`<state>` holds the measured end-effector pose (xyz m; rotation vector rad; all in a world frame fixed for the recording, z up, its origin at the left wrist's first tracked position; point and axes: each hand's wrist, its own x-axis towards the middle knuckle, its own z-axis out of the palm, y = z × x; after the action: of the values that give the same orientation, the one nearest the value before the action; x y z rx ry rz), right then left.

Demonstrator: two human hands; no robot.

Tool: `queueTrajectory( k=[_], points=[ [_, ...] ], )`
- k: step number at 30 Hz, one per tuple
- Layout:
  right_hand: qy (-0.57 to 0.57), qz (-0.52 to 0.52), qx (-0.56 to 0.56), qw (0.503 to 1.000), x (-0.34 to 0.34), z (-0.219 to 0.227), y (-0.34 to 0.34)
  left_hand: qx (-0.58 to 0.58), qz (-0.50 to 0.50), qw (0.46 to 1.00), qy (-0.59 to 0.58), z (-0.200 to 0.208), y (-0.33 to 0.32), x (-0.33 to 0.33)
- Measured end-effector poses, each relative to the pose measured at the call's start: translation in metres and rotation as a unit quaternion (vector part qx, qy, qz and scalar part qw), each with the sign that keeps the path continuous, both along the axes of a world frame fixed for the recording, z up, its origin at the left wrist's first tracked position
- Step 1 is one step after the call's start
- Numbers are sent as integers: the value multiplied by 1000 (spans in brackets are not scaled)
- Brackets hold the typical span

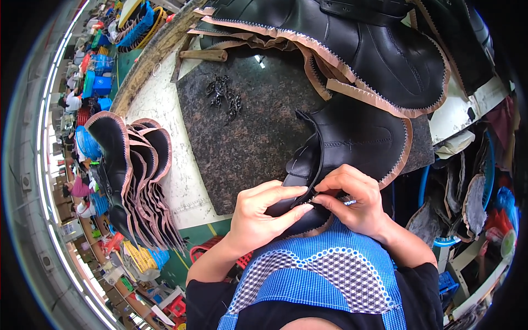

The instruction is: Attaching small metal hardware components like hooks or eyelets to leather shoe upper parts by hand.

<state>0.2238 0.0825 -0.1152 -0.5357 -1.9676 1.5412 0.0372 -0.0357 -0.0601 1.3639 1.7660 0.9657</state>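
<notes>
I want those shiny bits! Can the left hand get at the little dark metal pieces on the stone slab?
Probably yes: the left hand has bare speckled stone slab before the metal pieces, but it's gripping the black leather piece.

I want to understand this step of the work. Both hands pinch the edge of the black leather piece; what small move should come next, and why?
Probably the left hand and right hand should slide a little along the rim of the black leather piece, since the fingertips meet at one spot on its near edge and more of the edge lies beyond them.

A person's bare forearms and hands, with short black sleeves (209, 300) and a blue apron (324, 269) patterned in checks and a scalloped white border.
</notes>
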Motion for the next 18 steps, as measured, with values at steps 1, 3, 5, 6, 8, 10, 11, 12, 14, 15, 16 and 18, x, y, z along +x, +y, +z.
queueTrajectory(
  k=[1, 3, 5, 6, 8, 10, 11, 12, 14, 15, 16, 18],
  points=[
    [9, 2, 0, 1000, -1, 0, 0, 23, 3, 1000, -19, -3, -1, -1],
    [17, 4, -1, 1000, -2, 0, 2, 25, 4, 1000, -17, -4, -2, -1],
    [9, 35, -27, 999, -2, 3, 5, 28, 6, 999, -16, -4, -4, -1],
    [9, 34, -26, 999, -2, 1, 7, 23, -5, 1000, 6, -4, -4, -2],
    [14, 71, -35, 997, -2, -4, 12, 18, -16, 999, 28, -3, -4, -2],
    [17, 71, 83, 994, -6, 3, 23, 45, -20, 998, 44, 0, -1, -3],
    [12, 46, 115, 992, -8, 7, 24, 45, -19, 998, 44, 1, -1, -3],
    [10, 66, 154, 986, -9, 11, 29, 57, -43, 994, 85, 2, -1, -4],
    [-4, 126, 222, 967, -10, 15, 38, 92, -70, 982, 147, 2, 1, -2],
    [-2, 129, 223, 966, -11, 19, 42, 96, -85, 976, 176, 2, -2, -2],
    [-34, 168, 236, 957, -11, 23, 45, 99, -99, 969, 204, 2, -5, -1],
    [-65, 206, 247, 945, -13, 27, 46, 114, -99, 960, 235, 2, -7, 3]
  ],
)
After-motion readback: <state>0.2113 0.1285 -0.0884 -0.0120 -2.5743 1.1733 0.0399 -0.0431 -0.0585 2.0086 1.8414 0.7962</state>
